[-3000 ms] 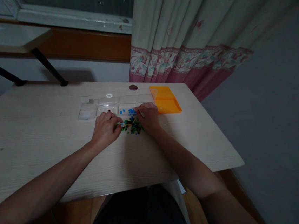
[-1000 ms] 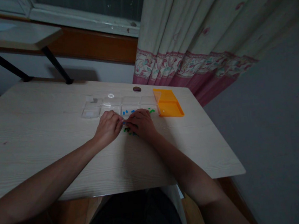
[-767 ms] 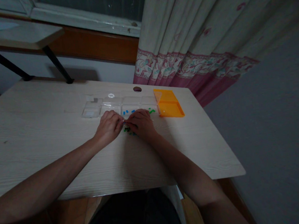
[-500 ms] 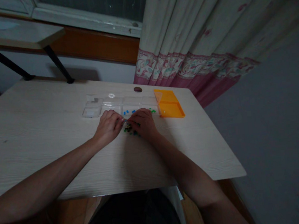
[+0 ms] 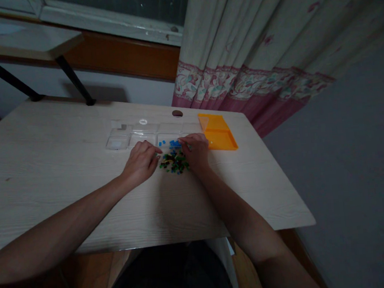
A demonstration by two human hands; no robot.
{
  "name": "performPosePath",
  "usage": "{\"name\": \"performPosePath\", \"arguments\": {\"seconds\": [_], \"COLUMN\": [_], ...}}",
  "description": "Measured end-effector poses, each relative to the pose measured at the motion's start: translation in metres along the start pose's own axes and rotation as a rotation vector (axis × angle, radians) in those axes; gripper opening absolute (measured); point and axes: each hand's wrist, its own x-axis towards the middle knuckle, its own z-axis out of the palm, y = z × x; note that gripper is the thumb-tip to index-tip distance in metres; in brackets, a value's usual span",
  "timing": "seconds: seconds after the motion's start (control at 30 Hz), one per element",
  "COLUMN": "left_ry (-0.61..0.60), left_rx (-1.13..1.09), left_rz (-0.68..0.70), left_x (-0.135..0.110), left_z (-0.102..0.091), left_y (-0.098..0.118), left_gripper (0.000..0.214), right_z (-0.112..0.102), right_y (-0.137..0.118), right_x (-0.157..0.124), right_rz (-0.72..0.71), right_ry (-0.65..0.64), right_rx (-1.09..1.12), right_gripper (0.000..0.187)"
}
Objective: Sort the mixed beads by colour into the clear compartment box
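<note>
Head view is dim: your right hand (image 5: 197,149) pinches its fingers shut, perhaps holding something, over the clear tray (image 5: 133,132), left hand (image 5: 141,161) loosely curled at the pile (image 5: 174,161) just before that tray; a fumble mixes colours.

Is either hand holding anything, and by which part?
Cannot be told. The right hand has fingers at the blue pieces in the clear tray; the left hand rests beside the mixed pile.

loose heap of tiny green, blue and dark beads (image 5: 173,161) on the table, just before the clear compartment tray (image 5: 133,132)
</note>
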Motion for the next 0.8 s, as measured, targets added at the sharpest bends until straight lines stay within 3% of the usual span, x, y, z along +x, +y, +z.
{"name": "performPosePath", "arguments": {"seconds": [0.27, 0.8], "left_ry": [-0.063, -0.102], "left_rx": [-0.031, -0.008], "left_rz": [0.048, 0.059], "left_x": [0.0009, 0.0020], "left_z": [-0.0014, -0.0032], "left_y": [0.0016, 0.0003], "left_gripper": [0.029, 0.017], "right_z": [0.0009, -0.0012], "right_y": [0.0015, -0.0026], "right_x": [0.0000, 0.0000], "right_rz": [-0.041, -0.032], "right_ry": [0.059, 0.025], "right_rx": [0.075, 0.093], "right_gripper": [0.038, 0.031]}}
